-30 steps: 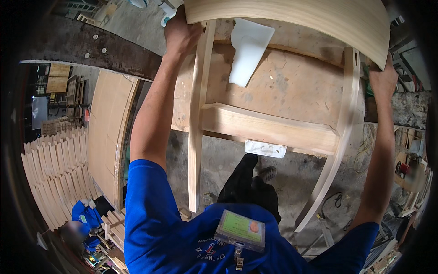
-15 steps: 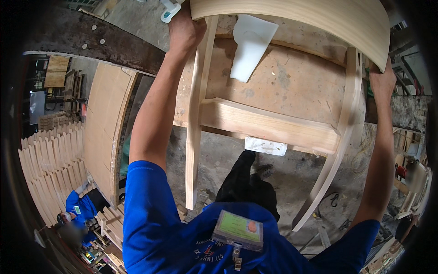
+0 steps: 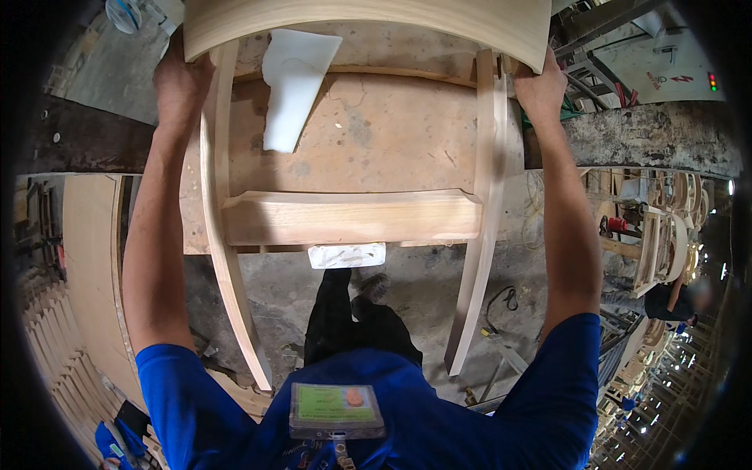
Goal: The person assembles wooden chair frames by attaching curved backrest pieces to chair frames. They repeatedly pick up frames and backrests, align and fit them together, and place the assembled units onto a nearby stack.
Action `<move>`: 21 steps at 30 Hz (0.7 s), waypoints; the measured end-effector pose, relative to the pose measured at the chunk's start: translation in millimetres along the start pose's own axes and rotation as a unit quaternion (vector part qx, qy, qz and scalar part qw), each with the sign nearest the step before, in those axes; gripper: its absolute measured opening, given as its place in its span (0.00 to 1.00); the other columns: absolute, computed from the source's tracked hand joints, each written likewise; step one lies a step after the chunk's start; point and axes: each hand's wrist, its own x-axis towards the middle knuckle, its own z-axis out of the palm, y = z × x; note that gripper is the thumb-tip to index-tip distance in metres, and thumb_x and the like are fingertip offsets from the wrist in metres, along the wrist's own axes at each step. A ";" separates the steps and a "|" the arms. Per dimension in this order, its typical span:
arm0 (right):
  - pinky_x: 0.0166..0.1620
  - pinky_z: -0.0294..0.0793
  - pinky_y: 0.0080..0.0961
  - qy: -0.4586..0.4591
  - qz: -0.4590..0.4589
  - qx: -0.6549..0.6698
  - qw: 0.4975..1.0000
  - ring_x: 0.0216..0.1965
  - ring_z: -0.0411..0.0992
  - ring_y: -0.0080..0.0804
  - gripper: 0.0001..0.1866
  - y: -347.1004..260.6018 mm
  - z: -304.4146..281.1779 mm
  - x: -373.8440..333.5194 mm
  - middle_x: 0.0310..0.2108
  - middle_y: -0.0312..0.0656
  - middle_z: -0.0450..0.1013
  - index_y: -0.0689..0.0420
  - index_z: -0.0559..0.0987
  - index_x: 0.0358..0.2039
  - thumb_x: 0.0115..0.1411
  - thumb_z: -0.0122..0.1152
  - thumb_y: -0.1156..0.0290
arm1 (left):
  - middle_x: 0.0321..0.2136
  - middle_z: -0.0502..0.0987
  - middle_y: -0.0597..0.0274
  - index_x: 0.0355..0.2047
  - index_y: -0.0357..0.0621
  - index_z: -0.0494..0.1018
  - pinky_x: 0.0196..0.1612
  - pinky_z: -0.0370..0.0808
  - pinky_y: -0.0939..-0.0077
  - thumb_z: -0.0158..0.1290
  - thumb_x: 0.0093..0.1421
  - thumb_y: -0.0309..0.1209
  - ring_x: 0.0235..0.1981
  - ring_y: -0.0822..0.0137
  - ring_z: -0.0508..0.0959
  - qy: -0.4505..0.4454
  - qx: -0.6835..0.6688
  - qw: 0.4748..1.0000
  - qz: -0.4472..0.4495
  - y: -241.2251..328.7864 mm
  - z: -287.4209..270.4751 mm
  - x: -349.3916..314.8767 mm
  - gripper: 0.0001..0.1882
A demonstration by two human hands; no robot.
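Observation:
A pale unfinished wooden chair frame (image 3: 352, 218) lies in front of me, its two curved legs pointing toward my body and a crossbar joining them. The wide curved back panel (image 3: 368, 17) spans its far end. My left hand (image 3: 182, 82) is closed around the frame at the panel's left end. At the right end, my right hand (image 3: 542, 88) grips the frame just below the panel; the fingers of both hands are partly hidden behind the wood. Beneath the frame is a brown board (image 3: 392, 133) bearing a torn white foam sheet (image 3: 298, 86).
A white block (image 3: 347, 255) sits at the board's near edge, by the crossbar. Dark, worn beams (image 3: 638, 137) run to either side. Stacked wooden parts (image 3: 59, 337) stand at the left; chair frames (image 3: 666, 243) and another person (image 3: 677, 301) are at the right.
My view has turned to the right, so the chair frame sits further left and straighter in the picture. Both hands keep their hold on it.

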 end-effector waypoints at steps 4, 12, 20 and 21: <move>0.48 0.79 0.41 -0.030 0.077 0.100 0.992 0.45 0.81 0.54 0.21 -2.1 7.8 -12.4 0.41 0.58 0.81 0.61 0.78 0.46 0.56 0.72 0.64 | 0.45 0.81 0.40 0.57 0.47 0.74 0.46 0.80 0.47 0.51 0.66 0.34 0.47 0.35 0.80 0.003 0.004 1.000 0.006 -0.7 -1.5 0.2 0.20; 0.47 0.78 0.35 -0.033 0.136 -0.006 0.990 0.41 0.82 0.44 0.29 -0.3 30.7 -36.5 0.40 0.50 0.83 0.60 0.81 0.47 0.49 0.82 0.57 | 0.45 0.82 0.41 0.56 0.46 0.75 0.46 0.80 0.49 0.52 0.66 0.35 0.46 0.36 0.80 0.017 0.013 1.000 0.019 -2.6 0.2 1.2 0.19; 0.46 0.78 0.29 -0.034 0.137 0.124 0.982 0.40 0.82 0.33 0.24 3.3 35.8 -38.0 0.38 0.46 0.84 0.64 0.83 0.42 0.52 0.81 0.60 | 0.46 0.82 0.43 0.57 0.46 0.75 0.49 0.80 0.53 0.55 0.61 0.32 0.49 0.40 0.81 0.015 0.003 1.000 -0.006 2.4 -2.1 -4.8 0.23; 0.46 0.78 0.28 -0.040 0.137 0.122 0.982 0.40 0.82 0.31 0.24 8.0 35.6 -39.2 0.38 0.46 0.84 0.65 0.83 0.42 0.52 0.81 0.61 | 0.46 0.82 0.43 0.57 0.46 0.75 0.49 0.80 0.54 0.55 0.61 0.32 0.49 0.40 0.81 0.011 0.004 1.000 -0.017 2.1 -2.8 -5.4 0.23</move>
